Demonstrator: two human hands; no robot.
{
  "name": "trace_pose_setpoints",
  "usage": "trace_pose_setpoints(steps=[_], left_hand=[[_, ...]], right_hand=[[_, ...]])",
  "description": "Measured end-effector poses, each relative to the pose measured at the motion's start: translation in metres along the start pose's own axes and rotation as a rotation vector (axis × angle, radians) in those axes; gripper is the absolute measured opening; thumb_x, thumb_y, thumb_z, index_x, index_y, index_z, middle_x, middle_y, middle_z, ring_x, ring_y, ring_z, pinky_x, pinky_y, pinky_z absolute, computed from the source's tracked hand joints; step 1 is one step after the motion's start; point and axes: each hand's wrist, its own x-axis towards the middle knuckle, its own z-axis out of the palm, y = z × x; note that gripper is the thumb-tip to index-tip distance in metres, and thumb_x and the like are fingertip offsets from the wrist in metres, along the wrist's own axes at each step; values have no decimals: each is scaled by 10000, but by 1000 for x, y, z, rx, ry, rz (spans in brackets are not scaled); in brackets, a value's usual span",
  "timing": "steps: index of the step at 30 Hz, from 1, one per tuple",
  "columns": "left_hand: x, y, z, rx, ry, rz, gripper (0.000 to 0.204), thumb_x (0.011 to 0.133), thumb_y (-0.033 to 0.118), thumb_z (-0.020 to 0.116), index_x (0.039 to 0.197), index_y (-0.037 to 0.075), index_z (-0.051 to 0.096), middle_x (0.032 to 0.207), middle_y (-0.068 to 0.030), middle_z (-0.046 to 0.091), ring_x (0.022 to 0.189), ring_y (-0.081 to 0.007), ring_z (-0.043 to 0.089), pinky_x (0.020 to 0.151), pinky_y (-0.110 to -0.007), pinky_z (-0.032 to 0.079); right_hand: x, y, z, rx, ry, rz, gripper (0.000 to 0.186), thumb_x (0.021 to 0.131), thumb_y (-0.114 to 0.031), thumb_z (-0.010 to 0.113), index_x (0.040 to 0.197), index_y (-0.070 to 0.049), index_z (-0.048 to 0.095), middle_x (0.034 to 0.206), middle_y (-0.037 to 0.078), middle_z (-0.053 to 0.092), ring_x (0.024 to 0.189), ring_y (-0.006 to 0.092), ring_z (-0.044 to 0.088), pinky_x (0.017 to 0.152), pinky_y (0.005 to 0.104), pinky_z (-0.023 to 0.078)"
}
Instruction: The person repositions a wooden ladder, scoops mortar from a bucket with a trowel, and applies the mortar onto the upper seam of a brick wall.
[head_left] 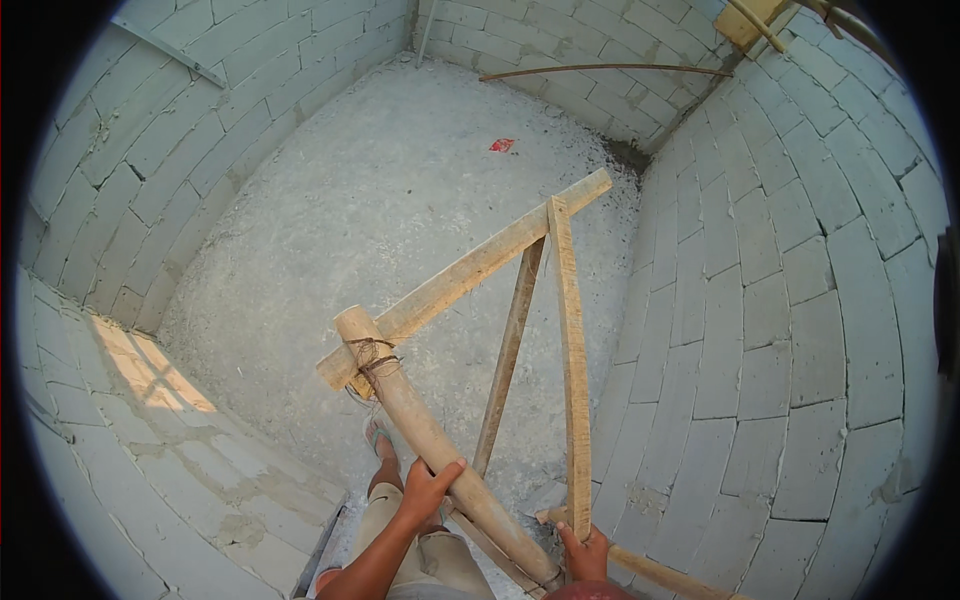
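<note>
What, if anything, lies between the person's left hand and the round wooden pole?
Nothing visible does: the left hand already grips the round wooden pole directly. The right hand holds a flat plank beside it.

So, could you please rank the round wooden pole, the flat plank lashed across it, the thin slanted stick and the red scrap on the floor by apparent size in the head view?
1. Round wooden pole, nearest the camera, so unsure
2. Flat plank, similar
3. Thin slanted stick
4. Red scrap

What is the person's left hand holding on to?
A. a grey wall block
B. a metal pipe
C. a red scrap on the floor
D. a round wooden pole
D: the left hand wraps around the round wooden pole, which is lashed with cord to a flat plank.
</note>
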Motion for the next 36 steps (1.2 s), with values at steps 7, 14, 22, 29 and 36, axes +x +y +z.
trace_pose_setpoints(steps=[7, 14, 22, 29, 36], left_hand=[[131, 116, -14, -43, -196, -99, 471, 904, 313, 750, 1147, -56, 590, 1011, -123, 659, 904, -201, 659, 787, -340, 550], [251, 250, -7, 27, -364, -62, 491, 901, 321, 754, 1157, -61, 581, 1045, -139, 648, 938, -208, 660, 810, -362, 557], [380, 388, 23, 171, -453, 180, 537, 868, 351, 764, 1157, -69, 593, 1053, -153, 656, 964, -232, 654, 833, -360, 542], [482, 515, 98, 204, -466, 320, 527, 853, 348, 768, 1146, -51, 589, 1079, -151, 652, 967, -234, 637, 885, -367, 505], [554, 628, 130, 169, -577, 516, 459, 837, 279, 766, 1144, -18, 598, 1021, -116, 646, 978, -206, 627, 902, -359, 493]], right_hand=[[74, -134, 47, -26, 82, 131, 353, 850, -301, 804, 818, 25, 672, 625, 43, 612, 540, 115, 561, 494, 315, 449], [163, -266, 82, 26, 152, 131, 371, 834, -309, 822, 765, 13, 652, 576, 41, 583, 462, 130, 550, 441, 313, 445], [265, -407, 87, 109, 102, 114, 338, 860, -274, 791, 764, 8, 630, 564, 65, 564, 445, 143, 539, 419, 319, 447], [378, -508, 89, 232, 235, 94, 374, 861, -330, 795, 802, 10, 650, 583, 49, 574, 476, 135, 571, 431, 314, 475], [449, -605, 100, 215, 366, -121, 413, 866, -374, 784, 738, -18, 618, 563, 24, 540, 442, 120, 519, 417, 298, 434]])
